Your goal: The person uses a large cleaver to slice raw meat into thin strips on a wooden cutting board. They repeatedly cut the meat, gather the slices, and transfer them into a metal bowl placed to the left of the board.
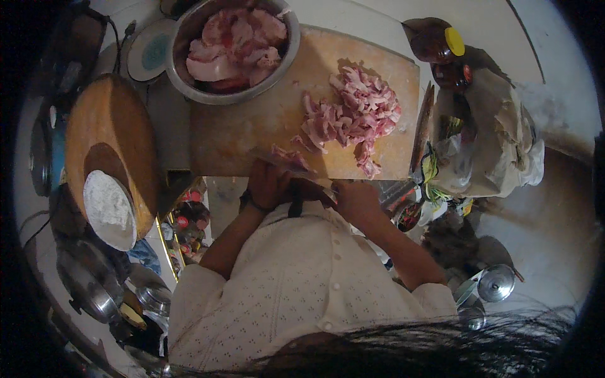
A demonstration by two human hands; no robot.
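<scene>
My right hand (357, 201) is closed around the handle of a knife (302, 169), at the front edge of a wooden cutting board (236, 137). The wide blade slants left across a few raw meat pieces (282, 155). My left hand (268, 184) is by the blade at the same edge; its fingertips are partly hidden, so its grip is unclear. Farther back on the board lies a pile of sliced raw meat (364, 104). A metal bowl (294, 45) holding large raw meat chunks (231, 47) overlaps the board's back left corner.
Left of the board are a wooden basin (134, 108), a bowl of white powder (108, 212) and a plate (137, 52). To the right are a yellow-lidded jar (427, 40), a smaller dark jar (449, 78) and a crumpled bag (496, 123). Metal pots (87, 279) sit lower left.
</scene>
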